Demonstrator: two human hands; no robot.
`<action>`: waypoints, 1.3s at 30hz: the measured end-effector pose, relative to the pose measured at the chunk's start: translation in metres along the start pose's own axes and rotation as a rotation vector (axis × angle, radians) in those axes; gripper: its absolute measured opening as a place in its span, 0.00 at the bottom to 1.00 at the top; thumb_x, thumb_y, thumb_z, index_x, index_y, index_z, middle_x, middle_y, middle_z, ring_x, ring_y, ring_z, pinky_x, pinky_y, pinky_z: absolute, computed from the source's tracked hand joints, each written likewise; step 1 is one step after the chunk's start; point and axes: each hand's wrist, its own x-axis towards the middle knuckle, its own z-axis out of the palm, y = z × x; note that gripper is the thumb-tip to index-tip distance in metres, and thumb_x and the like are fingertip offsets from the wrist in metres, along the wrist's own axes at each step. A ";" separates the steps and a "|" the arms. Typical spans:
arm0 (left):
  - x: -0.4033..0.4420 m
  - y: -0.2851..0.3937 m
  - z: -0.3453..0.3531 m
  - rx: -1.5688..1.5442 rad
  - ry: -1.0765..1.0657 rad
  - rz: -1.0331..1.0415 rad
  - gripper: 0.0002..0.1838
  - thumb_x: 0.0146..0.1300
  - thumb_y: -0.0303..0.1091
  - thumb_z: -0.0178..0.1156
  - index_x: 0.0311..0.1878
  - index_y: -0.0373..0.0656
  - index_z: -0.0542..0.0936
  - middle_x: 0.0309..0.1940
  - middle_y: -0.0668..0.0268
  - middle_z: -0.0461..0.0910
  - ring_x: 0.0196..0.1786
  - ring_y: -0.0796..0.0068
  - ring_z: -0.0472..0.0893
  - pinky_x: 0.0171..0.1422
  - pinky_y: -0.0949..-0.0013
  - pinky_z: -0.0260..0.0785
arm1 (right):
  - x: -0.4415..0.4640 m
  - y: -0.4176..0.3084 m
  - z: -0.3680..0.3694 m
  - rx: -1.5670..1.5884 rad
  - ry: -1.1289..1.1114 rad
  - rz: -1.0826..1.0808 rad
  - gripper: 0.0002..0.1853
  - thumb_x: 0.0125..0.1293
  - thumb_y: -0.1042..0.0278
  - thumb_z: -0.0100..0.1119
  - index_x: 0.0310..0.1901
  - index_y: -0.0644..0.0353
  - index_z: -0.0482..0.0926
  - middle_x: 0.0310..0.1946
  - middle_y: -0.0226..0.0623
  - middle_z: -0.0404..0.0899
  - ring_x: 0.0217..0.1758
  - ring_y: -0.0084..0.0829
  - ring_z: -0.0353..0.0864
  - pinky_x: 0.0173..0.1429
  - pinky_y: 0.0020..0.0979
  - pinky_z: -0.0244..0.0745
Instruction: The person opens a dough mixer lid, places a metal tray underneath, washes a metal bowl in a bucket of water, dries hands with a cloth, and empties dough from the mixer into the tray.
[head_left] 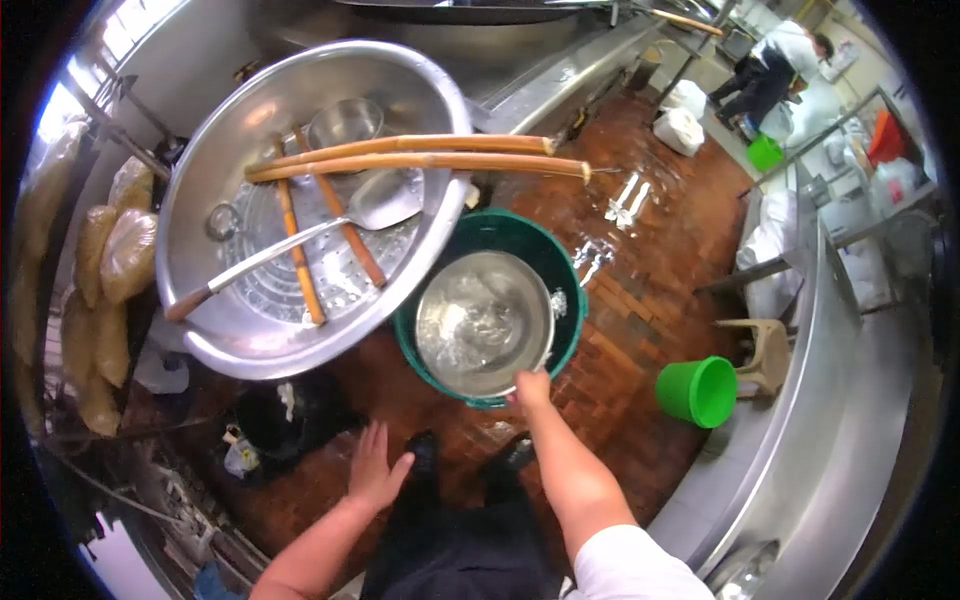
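One wet, brick-coloured floor spreads from the middle of the frame up toward the upper right. Along the right side curves a long steel bench. A wide metal basin fills much of the upper left. Next in size, a dark green tub stands at the centre, just beside the basin's lower right edge. Within the tub's outline sits a round metal bowl, its inside shiny; I cannot tell whether it touches the tub's bottom. A bright green bucket is at the right, tilted toward the lower right.

Four wooden sticks lie in the basin, two of them reaching out over its right rim. A spatula slants across it, handle end over the lower left rim. A small pan is in the basin's upper part.

Below the tub, the right hand grips the lower right rim of the round metal bowl, fingers closed on it. The left hand, at lower centre-left, holds nothing, thumb spread away from straight fingers.
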 end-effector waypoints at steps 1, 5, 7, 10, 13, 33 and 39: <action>0.021 0.020 -0.008 0.072 0.029 0.100 0.42 0.64 0.54 0.54 0.70 0.30 0.57 0.71 0.43 0.54 0.75 0.44 0.52 0.77 0.51 0.45 | -0.012 -0.011 -0.014 0.035 0.007 0.100 0.17 0.58 0.76 0.51 0.49 0.72 0.72 0.29 0.49 0.80 0.14 0.32 0.76 0.12 0.28 0.69; 0.093 0.096 -0.010 0.323 0.012 0.428 0.43 0.64 0.56 0.54 0.70 0.30 0.57 0.73 0.43 0.51 0.75 0.44 0.50 0.77 0.49 0.42 | -0.054 -0.032 -0.054 0.038 -0.064 0.155 0.15 0.58 0.77 0.50 0.45 0.77 0.74 0.25 0.47 0.80 0.16 0.32 0.77 0.15 0.28 0.71; 0.138 0.115 0.003 0.486 -0.118 0.417 0.44 0.64 0.57 0.53 0.71 0.30 0.55 0.74 0.45 0.48 0.77 0.46 0.47 0.78 0.48 0.36 | -0.071 -0.034 -0.070 0.110 -0.109 0.195 0.14 0.58 0.75 0.51 0.43 0.76 0.75 0.24 0.46 0.80 0.18 0.32 0.78 0.18 0.28 0.73; 0.191 0.142 0.011 0.866 0.130 0.427 0.44 0.63 0.56 0.53 0.72 0.33 0.55 0.74 0.47 0.49 0.78 0.50 0.45 0.79 0.48 0.30 | -0.116 -0.062 -0.083 0.072 -0.119 0.238 0.13 0.58 0.74 0.53 0.43 0.74 0.77 0.27 0.47 0.81 0.21 0.32 0.80 0.22 0.28 0.76; 0.204 0.190 0.068 0.596 0.238 0.493 0.42 0.63 0.54 0.53 0.72 0.35 0.56 0.74 0.49 0.51 0.78 0.52 0.47 0.79 0.47 0.32 | -0.129 -0.055 -0.098 0.178 -0.161 0.264 0.13 0.57 0.74 0.54 0.43 0.73 0.77 0.29 0.46 0.82 0.23 0.32 0.81 0.22 0.27 0.77; 0.232 0.345 0.120 0.611 0.181 0.788 0.46 0.63 0.57 0.52 0.75 0.39 0.50 0.76 0.50 0.42 0.79 0.50 0.38 0.79 0.46 0.26 | -0.102 -0.051 -0.235 0.257 -0.244 0.403 0.16 0.56 0.72 0.57 0.46 0.70 0.76 0.29 0.44 0.82 0.24 0.33 0.81 0.25 0.30 0.79; 0.214 0.346 0.187 0.838 -0.637 0.758 0.48 0.63 0.64 0.49 0.76 0.42 0.45 0.77 0.53 0.42 0.78 0.55 0.45 0.79 0.48 0.37 | -0.058 -0.036 -0.273 0.397 -0.065 0.452 0.11 0.56 0.70 0.58 0.38 0.69 0.78 0.28 0.42 0.82 0.24 0.32 0.81 0.26 0.30 0.79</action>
